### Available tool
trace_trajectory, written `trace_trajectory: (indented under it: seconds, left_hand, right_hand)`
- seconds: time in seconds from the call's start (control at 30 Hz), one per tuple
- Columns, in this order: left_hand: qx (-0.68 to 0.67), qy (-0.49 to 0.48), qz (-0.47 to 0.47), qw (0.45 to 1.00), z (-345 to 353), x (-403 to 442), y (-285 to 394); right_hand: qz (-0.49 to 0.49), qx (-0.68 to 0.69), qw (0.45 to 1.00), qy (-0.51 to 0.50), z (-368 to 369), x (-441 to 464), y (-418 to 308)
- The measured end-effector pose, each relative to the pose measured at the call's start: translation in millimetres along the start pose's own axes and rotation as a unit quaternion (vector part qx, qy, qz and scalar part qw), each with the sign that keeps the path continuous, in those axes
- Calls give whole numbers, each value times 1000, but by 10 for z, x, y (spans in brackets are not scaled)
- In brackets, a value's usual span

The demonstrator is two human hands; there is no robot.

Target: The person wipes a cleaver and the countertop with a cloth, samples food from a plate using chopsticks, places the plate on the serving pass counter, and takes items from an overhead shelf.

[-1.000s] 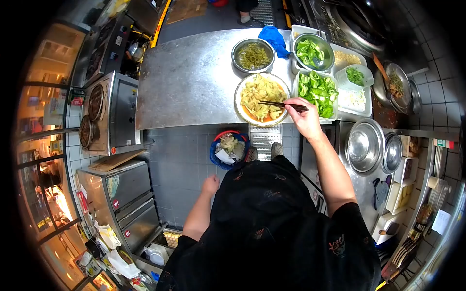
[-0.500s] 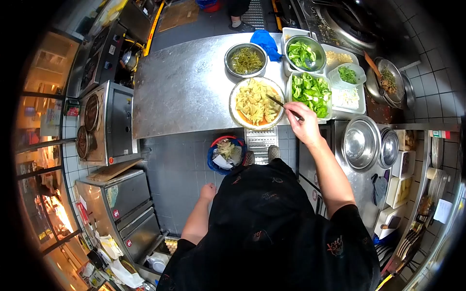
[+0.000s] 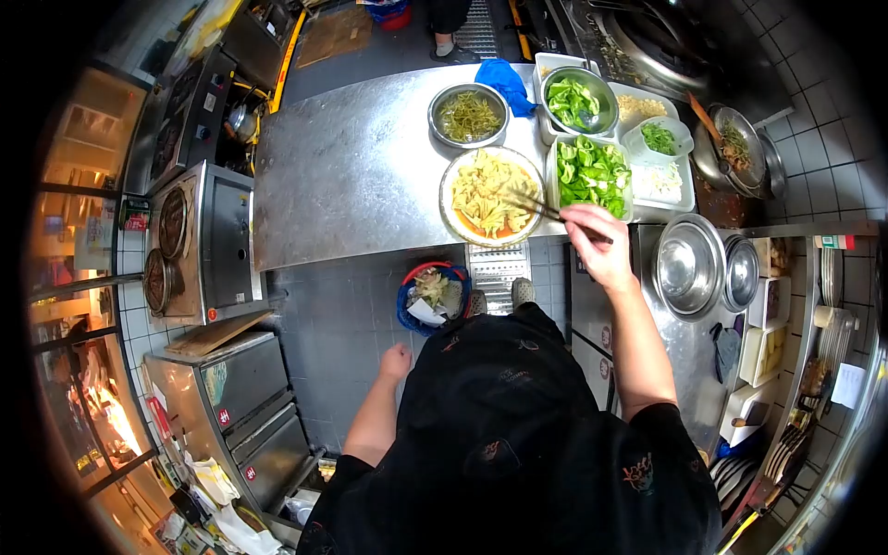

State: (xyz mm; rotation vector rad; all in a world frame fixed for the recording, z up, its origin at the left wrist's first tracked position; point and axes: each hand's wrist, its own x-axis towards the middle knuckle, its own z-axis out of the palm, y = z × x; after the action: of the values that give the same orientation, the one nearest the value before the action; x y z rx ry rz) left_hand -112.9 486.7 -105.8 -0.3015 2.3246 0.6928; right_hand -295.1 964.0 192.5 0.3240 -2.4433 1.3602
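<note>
My right hand (image 3: 601, 240) is closed around a pair of dark chopsticks (image 3: 535, 203). Their tips reach over the right part of a plate (image 3: 450, 222) piled with pale yellow food pieces (image 3: 490, 190) in reddish-brown sauce. The chopsticks are slightly blurred, and I cannot tell whether the tips touch the food. Low by my side hangs my left hand (image 3: 396, 359), curled into a fist, with nothing visible in it. Behind the plate stands a steel bowl (image 3: 435, 118) of green strips. A tub of cut green peppers (image 3: 592, 174) sits just right of the plate.
On the steel table (image 3: 342, 166) lies a blue cloth (image 3: 505, 85). A bowl of green leaves (image 3: 575, 102) and tubs of chopped ingredients (image 3: 659, 176) crowd the right end. A waste bin (image 3: 433, 298) stands under the front edge. Steel basins (image 3: 689, 266) rest at right; someone's foot (image 3: 453, 54) shows beyond.
My right hand has moved a little right and toward me, drawing the chopsticks back from the middle of the plate. My left hand stays low, nearly unmoved.
</note>
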Motion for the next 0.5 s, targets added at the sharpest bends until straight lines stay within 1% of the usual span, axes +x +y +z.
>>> trace_trajectory:
  seconds: [0.1, 0.13, 0.23, 0.27, 0.37, 0.4, 0.43, 0.5]
  left_hand:
    - [22, -22, -22, 999, 19, -15, -109]
    - [27, -32, -33, 999, 34, -13, -157]
    - [15, -7, -3, 1000, 34, -51, -218]
    - [15, -11, -11, 1000, 22, -52, -220]
    - [10, -16, -28, 999, -87, -76, -83]
    - [7, -16, -25, 1000, -90, -63, -80]
    - [4, -17, -22, 1000, -88, -59, -78]
    - [15, -15, -17, 1000, -51, -30, -83]
  right_hand:
    - [2, 8, 997, -76, 64, -86, 71]
    - [-2, -17, 995, -96, 89, -64, 47]
    - [43, 1, 994, -102, 201, -60, 117]
    - [92, 30, 992, -87, 216, -70, 127]
    - [119, 39, 992, 24, 267, -76, 286]
    - [187, 121, 973, 65, 323, -53, 315]
    - [237, 164, 953, 95, 358, -39, 346]
    - [281, 194, 932, 122, 393, 21, 344]
